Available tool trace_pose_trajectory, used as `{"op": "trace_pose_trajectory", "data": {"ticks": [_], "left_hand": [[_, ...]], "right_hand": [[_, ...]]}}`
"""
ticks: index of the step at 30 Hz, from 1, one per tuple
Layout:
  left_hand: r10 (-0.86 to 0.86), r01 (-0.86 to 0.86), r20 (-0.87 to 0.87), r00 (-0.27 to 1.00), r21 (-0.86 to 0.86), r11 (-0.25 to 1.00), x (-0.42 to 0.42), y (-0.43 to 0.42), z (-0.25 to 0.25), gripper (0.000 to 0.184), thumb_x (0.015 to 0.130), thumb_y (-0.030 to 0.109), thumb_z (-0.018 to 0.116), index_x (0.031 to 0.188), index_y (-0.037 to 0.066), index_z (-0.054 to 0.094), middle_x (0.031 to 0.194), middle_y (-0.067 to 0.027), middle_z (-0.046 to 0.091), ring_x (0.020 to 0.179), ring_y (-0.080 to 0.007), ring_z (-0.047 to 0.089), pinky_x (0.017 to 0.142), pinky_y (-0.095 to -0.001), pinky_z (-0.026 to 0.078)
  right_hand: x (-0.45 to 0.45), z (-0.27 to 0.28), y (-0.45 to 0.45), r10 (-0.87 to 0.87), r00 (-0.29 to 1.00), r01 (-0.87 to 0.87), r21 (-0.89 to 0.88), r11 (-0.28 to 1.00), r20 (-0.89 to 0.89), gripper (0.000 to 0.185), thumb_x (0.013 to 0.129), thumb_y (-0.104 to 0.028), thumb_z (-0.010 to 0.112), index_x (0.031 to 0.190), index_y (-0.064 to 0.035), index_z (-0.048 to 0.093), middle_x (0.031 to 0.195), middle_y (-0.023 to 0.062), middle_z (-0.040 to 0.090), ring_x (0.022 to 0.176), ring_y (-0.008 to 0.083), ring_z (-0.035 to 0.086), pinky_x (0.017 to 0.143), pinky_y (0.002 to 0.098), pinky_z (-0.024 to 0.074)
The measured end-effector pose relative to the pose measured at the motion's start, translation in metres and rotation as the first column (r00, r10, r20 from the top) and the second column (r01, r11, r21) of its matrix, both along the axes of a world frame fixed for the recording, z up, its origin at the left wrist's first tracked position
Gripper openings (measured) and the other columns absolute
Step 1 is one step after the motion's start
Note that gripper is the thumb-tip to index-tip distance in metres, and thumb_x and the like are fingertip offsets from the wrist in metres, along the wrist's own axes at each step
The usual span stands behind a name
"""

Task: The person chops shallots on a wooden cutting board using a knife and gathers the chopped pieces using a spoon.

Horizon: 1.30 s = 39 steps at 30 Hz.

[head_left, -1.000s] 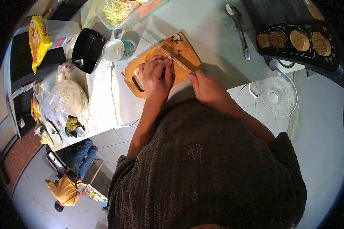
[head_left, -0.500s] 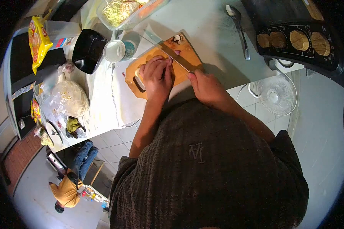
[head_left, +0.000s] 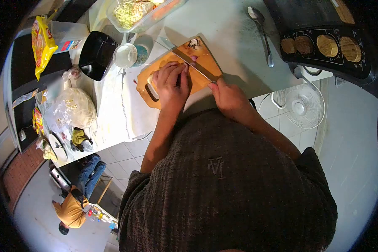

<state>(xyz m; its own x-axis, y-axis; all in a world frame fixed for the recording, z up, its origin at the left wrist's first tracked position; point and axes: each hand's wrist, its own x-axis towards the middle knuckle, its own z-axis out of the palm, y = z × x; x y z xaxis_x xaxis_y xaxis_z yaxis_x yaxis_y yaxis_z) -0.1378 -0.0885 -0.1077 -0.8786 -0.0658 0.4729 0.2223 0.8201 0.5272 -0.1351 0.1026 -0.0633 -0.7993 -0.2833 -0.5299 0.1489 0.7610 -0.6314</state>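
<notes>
A wooden cutting board (head_left: 206, 64) lies at an angle on the counter. My right hand (head_left: 231, 97) is closed round the handle of a knife (head_left: 197, 69), whose long blade slants across the board to the upper left. The fingers of my left hand (head_left: 171, 84) are curled down beside the blade, pinching a small purple onion that they mostly hide. A cut purple onion piece (head_left: 193, 58) rests on the far side of the blade. Dark and white scraps (head_left: 193, 43) sit at the board's top corner. Left of my left hand is a pale piece (head_left: 150, 79) near the board's handle slot.
Behind the board stand a plastic cup (head_left: 126, 56), a black bowl (head_left: 97, 56) and a tub of shredded vegetables (head_left: 132, 17). A spoon (head_left: 262, 38) lies to the right, near a knobbed black appliance (head_left: 323, 46). Plastic bags (head_left: 74, 108) crowd the left. A seated person (head_left: 71, 210) is beyond.
The knife's handle and my right hand have shifted slightly to the right and down. My left hand stays nearly in place on the board.
</notes>
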Motion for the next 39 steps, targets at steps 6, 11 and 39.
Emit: {"op": "trace_pose_trajectory", "data": {"ticks": [6, 11, 39], "left_hand": [[0.002, -0.003, 0.012, 1.000, 0.041, 0.999, 0.002, 0.000, -0.007, 0.012, 0.083, 0.007, 0.076, 0.094, 0.010, 0.073, 0.095, -0.0063, 0.071, 0.101, -0.0237, 0.067, 0.088, -0.0406, 0.040], [0.002, -0.003, 0.025, 1.000, 0.044, 0.999, 0.001, -0.001, -0.005, 0.010, 0.083, 0.008, 0.077, 0.091, 0.010, 0.072, 0.092, -0.0063, 0.071, 0.100, -0.0238, 0.068, 0.087, -0.0400, 0.040], [-0.009, 0.009, -0.014, 1.000, 0.035, 0.999, 0.000, -0.001, -0.006, 0.013, 0.081, 0.007, 0.077, 0.093, 0.009, 0.072, 0.091, -0.0061, 0.070, 0.100, -0.0240, 0.068, 0.087, -0.0384, 0.040]], "right_hand": [[0.002, -0.003, 0.004, -0.020, 0.999, 0.020, 0.004, 1.000, -0.049, 0.034, 0.106, -0.032, 0.046, 0.100, 0.0002, 0.056, 0.076, 0.0306, 0.063, 0.078, 0.0536, 0.061, 0.067, 0.0598, 0.0467], [0.001, 0.001, 0.004, -0.019, 0.997, 0.010, -0.129, 0.992, -0.074, 0.033, 0.107, -0.030, 0.046, 0.099, 0.0005, 0.055, 0.076, 0.0299, 0.063, 0.078, 0.0532, 0.061, 0.066, 0.0587, 0.0453], [0.001, -0.004, -0.008, 0.005, 0.996, -0.009, -0.053, 0.999, -0.093, 0.034, 0.106, -0.032, 0.047, 0.098, 0.0001, 0.054, 0.075, 0.0306, 0.063, 0.075, 0.0543, 0.061, 0.066, 0.0614, 0.0459]]}}
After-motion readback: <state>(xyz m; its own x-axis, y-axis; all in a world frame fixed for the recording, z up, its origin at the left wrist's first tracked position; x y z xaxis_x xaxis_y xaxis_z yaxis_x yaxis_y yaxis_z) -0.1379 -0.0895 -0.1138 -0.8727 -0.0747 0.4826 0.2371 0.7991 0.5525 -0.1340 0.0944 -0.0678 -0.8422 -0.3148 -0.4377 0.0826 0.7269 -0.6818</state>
